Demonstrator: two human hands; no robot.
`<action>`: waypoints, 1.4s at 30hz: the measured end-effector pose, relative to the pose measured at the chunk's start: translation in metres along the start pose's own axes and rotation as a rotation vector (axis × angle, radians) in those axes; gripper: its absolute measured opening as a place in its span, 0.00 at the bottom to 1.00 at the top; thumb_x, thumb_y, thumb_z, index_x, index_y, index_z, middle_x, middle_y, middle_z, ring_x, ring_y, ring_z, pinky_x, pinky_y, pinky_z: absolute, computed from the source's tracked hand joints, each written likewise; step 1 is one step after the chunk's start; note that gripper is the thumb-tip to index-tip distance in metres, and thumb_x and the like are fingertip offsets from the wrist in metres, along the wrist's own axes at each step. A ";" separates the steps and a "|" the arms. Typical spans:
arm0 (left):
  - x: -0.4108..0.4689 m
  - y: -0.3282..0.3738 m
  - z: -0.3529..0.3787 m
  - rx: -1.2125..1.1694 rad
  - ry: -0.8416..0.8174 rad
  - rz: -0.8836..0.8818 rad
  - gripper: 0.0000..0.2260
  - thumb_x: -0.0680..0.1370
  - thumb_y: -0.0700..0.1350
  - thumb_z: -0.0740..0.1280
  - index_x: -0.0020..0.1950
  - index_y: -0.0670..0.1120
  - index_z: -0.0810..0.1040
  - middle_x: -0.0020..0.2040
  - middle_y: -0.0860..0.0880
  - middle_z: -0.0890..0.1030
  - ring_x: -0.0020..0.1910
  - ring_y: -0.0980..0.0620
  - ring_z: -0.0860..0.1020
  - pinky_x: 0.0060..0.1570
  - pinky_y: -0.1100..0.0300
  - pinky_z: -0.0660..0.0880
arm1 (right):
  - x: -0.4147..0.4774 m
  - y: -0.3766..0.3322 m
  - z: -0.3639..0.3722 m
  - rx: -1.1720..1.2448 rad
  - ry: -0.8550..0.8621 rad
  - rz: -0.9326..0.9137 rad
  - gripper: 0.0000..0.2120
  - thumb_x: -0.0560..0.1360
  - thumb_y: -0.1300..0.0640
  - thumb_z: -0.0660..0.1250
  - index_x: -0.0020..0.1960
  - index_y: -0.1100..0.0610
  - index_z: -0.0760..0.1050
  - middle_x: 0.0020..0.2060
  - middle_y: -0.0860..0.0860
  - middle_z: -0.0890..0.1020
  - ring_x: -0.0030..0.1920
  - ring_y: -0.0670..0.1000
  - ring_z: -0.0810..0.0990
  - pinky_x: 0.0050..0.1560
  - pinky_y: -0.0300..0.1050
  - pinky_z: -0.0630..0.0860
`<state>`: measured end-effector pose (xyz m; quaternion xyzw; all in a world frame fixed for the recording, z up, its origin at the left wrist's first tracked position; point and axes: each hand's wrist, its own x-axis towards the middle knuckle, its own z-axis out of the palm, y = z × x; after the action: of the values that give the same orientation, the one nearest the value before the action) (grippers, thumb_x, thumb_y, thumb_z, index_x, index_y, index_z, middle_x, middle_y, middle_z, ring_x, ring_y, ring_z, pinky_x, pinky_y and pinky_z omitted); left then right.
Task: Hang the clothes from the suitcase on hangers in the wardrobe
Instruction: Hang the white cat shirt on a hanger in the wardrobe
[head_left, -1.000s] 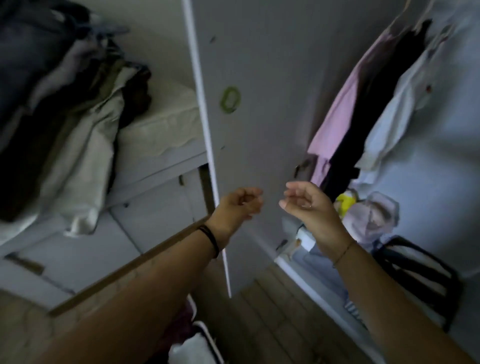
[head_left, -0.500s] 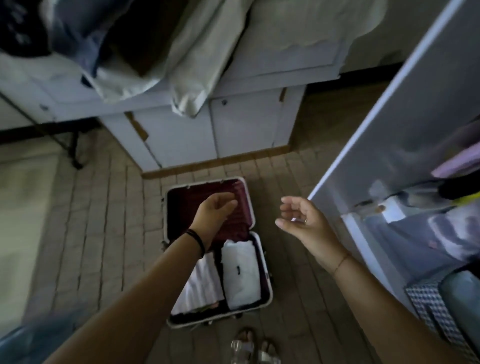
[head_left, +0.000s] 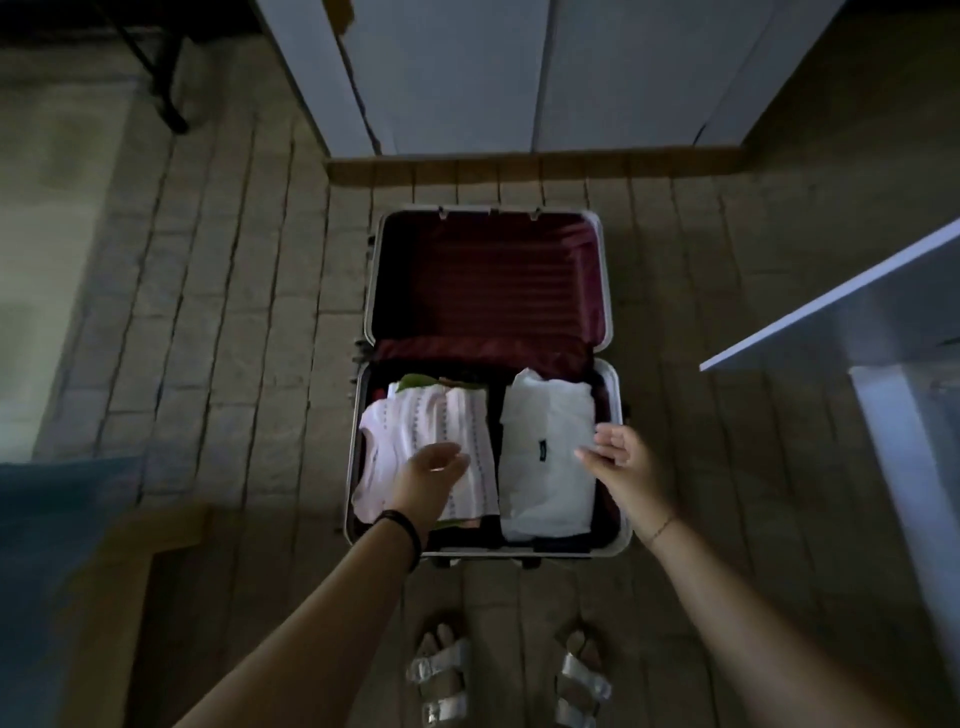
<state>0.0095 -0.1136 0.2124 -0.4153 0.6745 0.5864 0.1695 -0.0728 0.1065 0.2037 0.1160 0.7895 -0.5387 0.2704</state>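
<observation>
An open suitcase (head_left: 618, 395) with a dark red lining lies on the floor straight ahead. Its near half holds a folded pink patterned garment (head_left: 431, 415) on the left, with a green piece under it, and a folded white garment (head_left: 545, 431) on the right. My left hand (head_left: 428, 480) hovers over the pink garment with relaxed fingers and holds nothing. My right hand (head_left: 621, 460) hangs over the right edge of the white garment, fingers loosely bent and empty. The suitcase's far half shows only lining.
The open white wardrobe door (head_left: 831, 306) juts in at the right. A white cabinet (head_left: 519, 78) stands beyond the suitcase. A dark stand leg (head_left: 156, 78) is at the upper left. My sandalled feet (head_left: 504, 680) stand just in front of the suitcase on a tiled floor.
My view has swung down from the wardrobe and hanging clothes to the suitcase on the floor. Both empty hands have dropped toward the folded garments.
</observation>
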 end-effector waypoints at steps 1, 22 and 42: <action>0.017 -0.017 0.014 0.001 -0.025 -0.005 0.15 0.77 0.46 0.67 0.62 0.44 0.76 0.57 0.47 0.78 0.56 0.49 0.76 0.57 0.56 0.72 | 0.014 0.023 0.008 -0.011 0.017 0.017 0.23 0.71 0.59 0.72 0.63 0.62 0.71 0.61 0.57 0.76 0.63 0.55 0.74 0.65 0.51 0.71; 0.240 -0.130 0.190 -0.012 -0.244 -0.041 0.10 0.78 0.46 0.66 0.57 0.43 0.73 0.51 0.47 0.77 0.52 0.46 0.76 0.55 0.55 0.74 | 0.199 0.252 0.060 -0.153 0.256 0.066 0.11 0.75 0.58 0.68 0.52 0.65 0.78 0.47 0.61 0.81 0.47 0.58 0.79 0.46 0.47 0.72; 0.049 0.045 0.089 -0.151 -0.351 0.023 0.13 0.73 0.47 0.73 0.55 0.44 0.80 0.50 0.43 0.84 0.49 0.44 0.83 0.54 0.46 0.79 | 0.019 0.022 0.007 0.634 -0.171 0.136 0.28 0.69 0.41 0.71 0.62 0.58 0.76 0.58 0.61 0.80 0.61 0.59 0.78 0.64 0.59 0.71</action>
<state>-0.0774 -0.0497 0.1839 -0.3106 0.5934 0.7006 0.2461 -0.0762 0.1065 0.1743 0.2014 0.5475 -0.7459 0.3214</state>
